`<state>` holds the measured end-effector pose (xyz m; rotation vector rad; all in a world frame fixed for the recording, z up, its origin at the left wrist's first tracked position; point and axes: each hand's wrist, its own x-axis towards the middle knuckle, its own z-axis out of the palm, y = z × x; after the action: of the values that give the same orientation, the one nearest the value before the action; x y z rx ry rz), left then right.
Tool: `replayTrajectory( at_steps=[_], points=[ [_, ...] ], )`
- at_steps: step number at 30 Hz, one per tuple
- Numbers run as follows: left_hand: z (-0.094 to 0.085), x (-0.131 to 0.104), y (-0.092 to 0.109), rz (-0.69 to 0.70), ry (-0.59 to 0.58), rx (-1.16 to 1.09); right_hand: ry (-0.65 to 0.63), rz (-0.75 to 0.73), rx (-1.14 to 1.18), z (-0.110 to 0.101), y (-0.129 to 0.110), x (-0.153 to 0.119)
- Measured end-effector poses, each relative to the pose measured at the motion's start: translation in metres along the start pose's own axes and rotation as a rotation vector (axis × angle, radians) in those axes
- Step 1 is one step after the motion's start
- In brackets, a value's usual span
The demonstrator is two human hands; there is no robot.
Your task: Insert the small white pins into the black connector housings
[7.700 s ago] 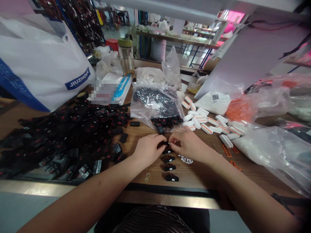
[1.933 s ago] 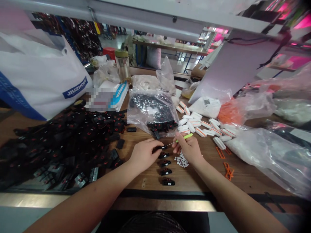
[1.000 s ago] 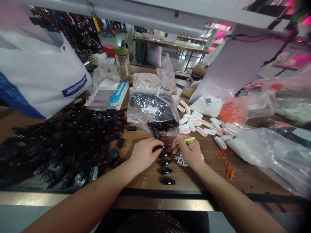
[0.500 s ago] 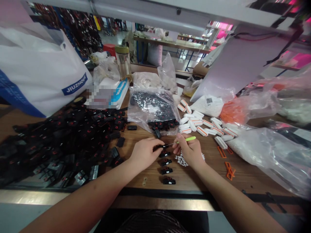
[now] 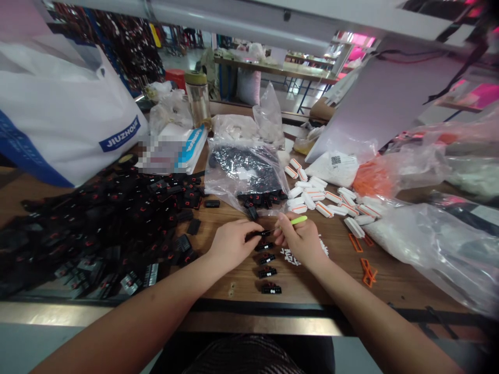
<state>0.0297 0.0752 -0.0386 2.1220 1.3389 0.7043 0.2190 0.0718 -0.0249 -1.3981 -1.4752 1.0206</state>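
My left hand (image 5: pixel 233 241) pinches a small black connector housing (image 5: pixel 265 233) against the wooden table. A slim hand tool with a yellow-green handle (image 5: pixel 299 219) sits in the closed fingers of my right hand (image 5: pixel 299 243). Its thin metal shaft points left at the held housing; whether the tip touches cannot be made out. Towards me, several more black connector housings (image 5: pixel 272 289) with white dots and red bits stand in a column. Small white plastic pieces (image 5: pixel 290 256) lie partly hidden under my right hand.
A large heap of black housings (image 5: pixel 128 208) covers the left side. A clear bag (image 5: pixel 245 174) of black parts lies ahead. To the right are white parts with orange strips (image 5: pixel 323 209), orange frames (image 5: pixel 367 272) and a plastic bag (image 5: pixel 432 249). A bottle (image 5: pixel 198 98) stands behind.
My right hand and the tool have shifted slightly left, bringing the handle closer to the held housing. My left hand keeps its place and grip.
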Motion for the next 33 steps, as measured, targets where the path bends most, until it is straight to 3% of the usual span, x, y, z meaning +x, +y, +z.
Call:
replayTrajectory(
  at_steps=[7, 13, 17, 22, 33],
  points=[
    [0.004, 0.002, -0.004, 0.028, 0.015, 0.026, 0.078, -0.018, 0.090, -0.013, -0.004, -0.009],
    [-0.011, -0.006, 0.000, 0.055, 0.053, -0.099, 0.049, 0.041, 0.118, -0.027, -0.009, -0.015],
    [-0.017, -0.018, 0.008, 0.067, -0.019, -0.110, 0.030, 0.097, 0.118, -0.023, -0.009, -0.016],
    [-0.010, -0.020, 0.014, 0.060, -0.097, -0.022, -0.010, 0.115, 0.111, -0.016, -0.006, -0.018],
    [-0.004, -0.016, 0.013, 0.061, -0.114, 0.044, -0.006, 0.090, 0.069, -0.017, -0.003, -0.018]
  ],
)
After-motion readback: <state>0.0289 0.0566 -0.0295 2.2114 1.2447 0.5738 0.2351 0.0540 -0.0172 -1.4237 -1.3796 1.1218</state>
